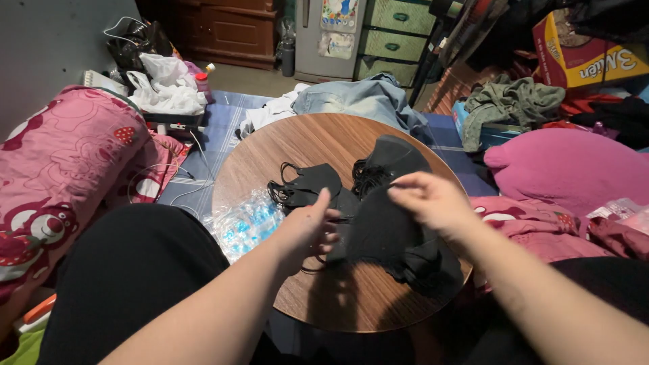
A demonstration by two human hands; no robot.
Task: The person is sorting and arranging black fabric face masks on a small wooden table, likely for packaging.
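Near the middle of the frame sits a round wooden table. A heap of black face masks lies on it, toward the right side. The left hand rests at the left edge of the heap, and its fingers curl in on one mask. The right hand is above the heap, with thumb and finger pinched on a thin black ear loop. More masks lie just past the hands. Clear plastic wrappers with blue marks sit on the left edge of the table. A pink pillow lies at the right.
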